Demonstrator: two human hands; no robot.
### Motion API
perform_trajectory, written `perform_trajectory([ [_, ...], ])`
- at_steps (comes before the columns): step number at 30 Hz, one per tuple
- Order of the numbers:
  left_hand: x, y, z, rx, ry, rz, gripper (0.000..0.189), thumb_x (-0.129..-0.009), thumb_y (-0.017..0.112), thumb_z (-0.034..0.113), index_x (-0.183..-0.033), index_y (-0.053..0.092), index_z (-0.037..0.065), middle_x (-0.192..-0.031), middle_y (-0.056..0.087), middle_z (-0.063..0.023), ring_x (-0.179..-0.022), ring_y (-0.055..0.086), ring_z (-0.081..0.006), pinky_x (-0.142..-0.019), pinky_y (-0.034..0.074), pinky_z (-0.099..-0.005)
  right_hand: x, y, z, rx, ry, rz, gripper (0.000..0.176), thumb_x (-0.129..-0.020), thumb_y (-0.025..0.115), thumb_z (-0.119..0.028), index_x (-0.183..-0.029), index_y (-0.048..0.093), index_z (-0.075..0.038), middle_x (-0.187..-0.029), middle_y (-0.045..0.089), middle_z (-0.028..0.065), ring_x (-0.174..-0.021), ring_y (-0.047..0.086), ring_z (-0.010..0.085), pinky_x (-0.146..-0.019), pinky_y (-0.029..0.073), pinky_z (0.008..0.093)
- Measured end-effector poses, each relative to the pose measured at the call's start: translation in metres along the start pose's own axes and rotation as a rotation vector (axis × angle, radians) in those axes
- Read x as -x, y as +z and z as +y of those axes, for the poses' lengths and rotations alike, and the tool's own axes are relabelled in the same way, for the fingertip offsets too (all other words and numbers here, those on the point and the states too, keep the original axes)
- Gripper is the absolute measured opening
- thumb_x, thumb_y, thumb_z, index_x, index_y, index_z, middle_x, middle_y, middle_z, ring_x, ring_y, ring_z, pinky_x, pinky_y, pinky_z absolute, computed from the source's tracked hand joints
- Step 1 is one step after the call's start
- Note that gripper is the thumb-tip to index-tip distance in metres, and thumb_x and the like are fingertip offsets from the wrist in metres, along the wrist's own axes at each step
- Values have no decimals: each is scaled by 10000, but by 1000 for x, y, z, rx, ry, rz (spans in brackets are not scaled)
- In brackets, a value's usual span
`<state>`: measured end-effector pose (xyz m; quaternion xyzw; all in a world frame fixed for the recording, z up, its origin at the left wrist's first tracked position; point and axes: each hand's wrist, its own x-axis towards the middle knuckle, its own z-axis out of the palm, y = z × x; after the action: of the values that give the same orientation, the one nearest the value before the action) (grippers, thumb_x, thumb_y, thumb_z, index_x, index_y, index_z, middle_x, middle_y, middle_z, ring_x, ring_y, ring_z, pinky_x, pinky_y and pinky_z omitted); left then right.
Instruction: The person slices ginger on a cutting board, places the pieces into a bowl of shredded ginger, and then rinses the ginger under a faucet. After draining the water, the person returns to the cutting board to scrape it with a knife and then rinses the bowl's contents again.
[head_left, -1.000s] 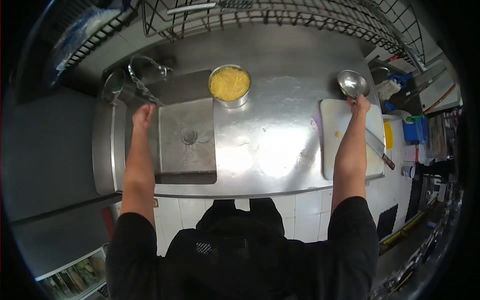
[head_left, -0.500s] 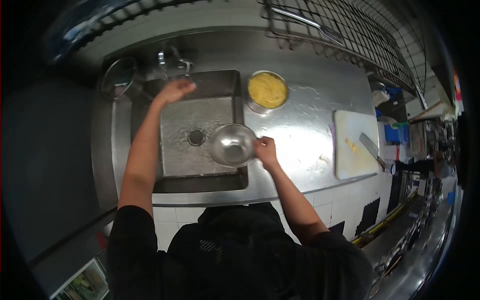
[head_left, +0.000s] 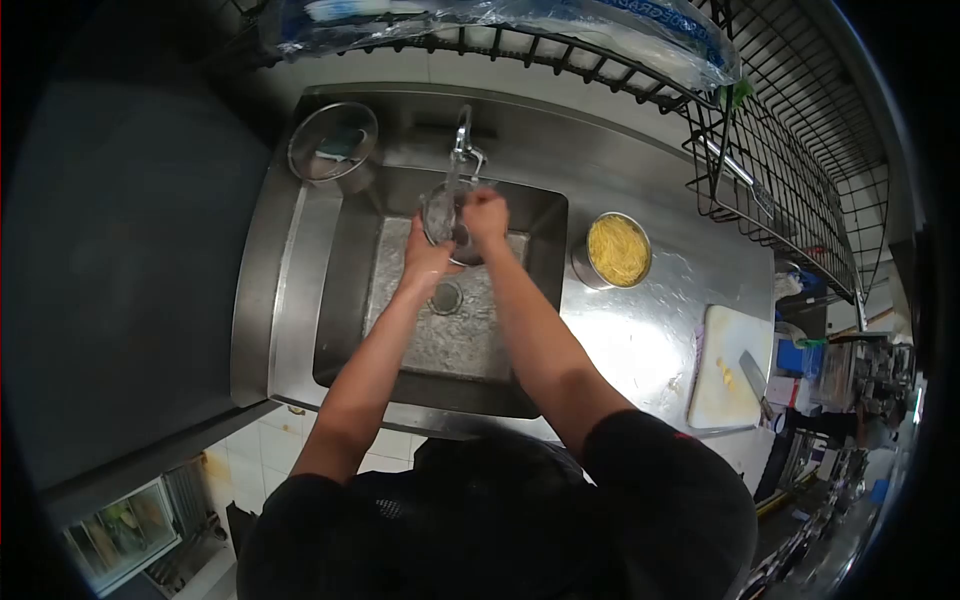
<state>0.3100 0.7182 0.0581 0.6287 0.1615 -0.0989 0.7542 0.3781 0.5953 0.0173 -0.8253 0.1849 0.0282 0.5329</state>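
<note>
A shiny metal bowl (head_left: 437,214) is held tilted over the sink (head_left: 340,340), beneath the running faucet (head_left: 463,140). My left hand (head_left: 428,258) grips the bowl's lower left rim, thumb toward the near side. Curled fingers of my right hand (head_left: 487,214) are at the bowl's right side, partly blurred; what they hold, if anything, I cannot make out. Water falls from the spout into the bowl and spreads over the sink floor around the drain (head_left: 446,297).
Right of the sink stands a metal container of yellow shreds (head_left: 619,250). Farther right, a white cutting board (head_left: 712,390) carries yellow bits and a knife (head_left: 752,374). A round container (head_left: 334,150) sits at the back left corner. Wire racks (head_left: 800,170) hang above the counter.
The bowl has moved from the sink's right edge to under the faucet. My left hand has come from near the faucet to hold its rim. Water now runs, and the view has shifted.
</note>
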Motion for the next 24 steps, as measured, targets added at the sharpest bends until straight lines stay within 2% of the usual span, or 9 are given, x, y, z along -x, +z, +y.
perform_trajectory([
  [3, -1, 3, 5, 6, -31, 57, 725, -827, 470, -130, -1475, 282, 136, -1304, 533, -188, -1059, 658, -395, -711, 655, -525, 1, 21, -21, -247, 187, -189, 272, -776, 672, -148, -1000, 740, -9, -956, 730, 233, -971, 713, 300, -833, 546, 408],
  [5, -15, -33, 8, 48, -99, 106, 740, -814, 477, -142, -1475, 293, 137, -1308, 533, -179, -1060, 655, -391, -726, 654, -517, -3, -2, -52, 541, -362, -821, 279, -763, 674, -159, -987, 740, -5, -1006, 728, 219, -958, 704, 341, -826, 545, 436],
  [7, -7, -42, 14, -15, -44, 127, 715, -806, 480, -146, -1456, 343, 118, -1304, 540, -169, -1071, 653, -388, -709, 657, -504, -19, 2, -27, 731, -370, -729, 388, -770, 676, -160, -1121, 682, 5, -1059, 709, 219, -907, 686, 381, -842, 534, 464],
  [9, 2, -42, 19, 44, 48, 126, 733, -807, 525, -138, -1479, 339, 88, -1289, 556, -187, -1109, 633, -352, -682, 642, -451, -16, -7, -6, 339, -859, 106, 514, -789, 681, -173, -1271, 592, -20, -1136, 680, 209, -908, 666, 400, -811, 539, 497],
  [10, -3, -46, 10, 41, 45, 118, 733, -807, 525, -138, -1479, 339, 88, -1289, 556, -187, -1109, 633, -352, -682, 642, -451, 6, -27, -25, 565, -747, 173, 516, -818, 678, -167, -1285, 549, 9, -1165, 655, 235, -972, 647, 420, -778, 551, 507],
  [15, -71, -54, -88, 321, 135, 228, 538, -840, 596, -66, -1356, 524, 69, -1167, 641, -164, -979, 673, -275, -724, 566, -388, 34, -39, -19, -214, 172, -576, 589, -845, 668, -221, -1346, 477, 22, -1302, 577, 295, -1192, 561, 461, -986, 496, 457],
  [18, -90, -52, -74, -254, -119, -174, 290, -864, 639, -29, -1144, 660, 43, -1025, 695, -140, -886, 685, -236, -752, 560, -371, 47, -40, 0, 359, -216, -330, 634, -880, 595, -146, -1454, 375, 7, -1325, 563, 266, -1186, 564, 444, -997, 489, 454],
  [21, -108, -33, -52, -818, 48, -291, 163, -874, 690, 38, -1036, 704, 36, -946, 719, -112, -863, 690, -219, -763, 553, -364, 97, -108, 3, 699, -623, 87, 620, -873, 536, -53, -1467, 363, -18, -1330, 531, 257, -1199, 546, 427, -1026, 458, 465],
  [24, -152, 0, -58, -600, 148, -267, 290, -852, 754, 163, -1085, 683, 5, -992, 718, -115, -869, 682, -219, -754, 543, -370, 148, -174, 57, 749, -835, 154, 665, -850, 553, -64, -1485, 361, -28, -1372, 495, 269, -1211, 535, 439, -1025, 453, 474],
])
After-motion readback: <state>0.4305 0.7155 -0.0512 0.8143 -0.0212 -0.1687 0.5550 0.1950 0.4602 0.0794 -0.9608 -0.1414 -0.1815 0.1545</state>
